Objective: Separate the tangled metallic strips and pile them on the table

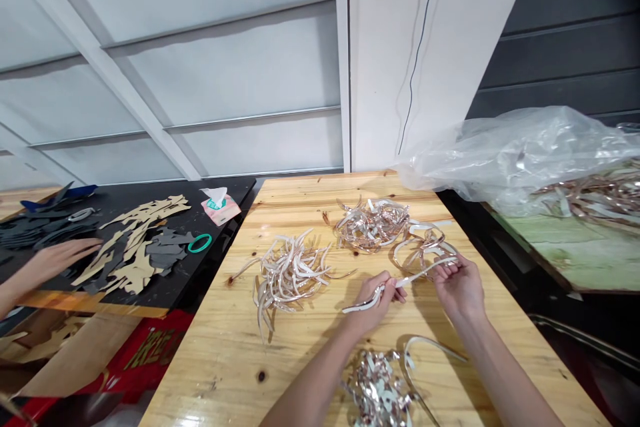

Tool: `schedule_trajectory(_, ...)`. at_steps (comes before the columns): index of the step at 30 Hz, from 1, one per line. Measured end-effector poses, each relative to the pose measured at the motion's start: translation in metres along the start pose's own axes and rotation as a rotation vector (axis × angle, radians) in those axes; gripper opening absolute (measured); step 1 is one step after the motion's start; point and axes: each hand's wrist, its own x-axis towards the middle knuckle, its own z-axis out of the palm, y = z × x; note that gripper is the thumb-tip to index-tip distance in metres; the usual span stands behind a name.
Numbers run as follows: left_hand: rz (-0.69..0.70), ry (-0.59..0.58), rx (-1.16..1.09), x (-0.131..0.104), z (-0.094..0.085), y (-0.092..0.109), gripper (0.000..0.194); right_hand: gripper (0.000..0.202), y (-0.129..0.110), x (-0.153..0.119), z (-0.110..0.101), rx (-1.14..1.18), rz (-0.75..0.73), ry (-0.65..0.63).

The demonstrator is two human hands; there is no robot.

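A thin white strip with a shiny copper side (pixel 413 277) stretches between my two hands above the wooden table. My left hand (pixel 377 297) is closed on its left part, and a curved end sticks out past the fingers. My right hand (pixel 457 280) pinches the other end, beside a loose coil of strips (pixel 425 247). Left of my left hand lies a pile of white strips (pixel 295 270). Behind the hands is a tangle of shiny copper strips (pixel 373 223). Nearer to me, between my forearms, sits a heap of small shiny scraps (pixel 383 390) with a long curved strip (pixel 407 360).
On the black table (pixel 200 287) at left are beige and grey cut pieces (pixel 135 253), a green ring (pixel 200 243) and a tissue pack (pixel 221 207). Another person's hand (pixel 65 257) reaches there. Clear plastic (pixel 525 153) covers more strips at right.
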Motion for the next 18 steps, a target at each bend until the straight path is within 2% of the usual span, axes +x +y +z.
schedule_trajectory(4, 0.041, 0.052, -0.001, -0.001, -0.001, 0.003, 0.042, 0.025, 0.006, -0.009, 0.003, -0.033, 0.029, 0.022)
schedule_trajectory(8, 0.027, 0.225, -0.069, 0.001, -0.006, -0.002, 0.05, 0.041, 0.012, -0.017, 0.008, -0.131, 0.135, -0.062)
schedule_trajectory(10, 0.022, 0.287, -0.141, 0.002, -0.008, -0.006, 0.052, 0.041, 0.018, -0.02, 0.01, -0.289, 0.084, -0.087)
schedule_trajectory(14, 0.034, 0.26, -0.253, 0.001, -0.008, -0.013, 0.055, 0.042, 0.034, -0.026, 0.01, -0.616, -0.112, -0.066)
schedule_trajectory(18, 0.064, 0.251, -0.289, 0.002, -0.008, -0.017, 0.053, 0.046, 0.047, -0.03, 0.01, -0.592, -0.112, -0.107)
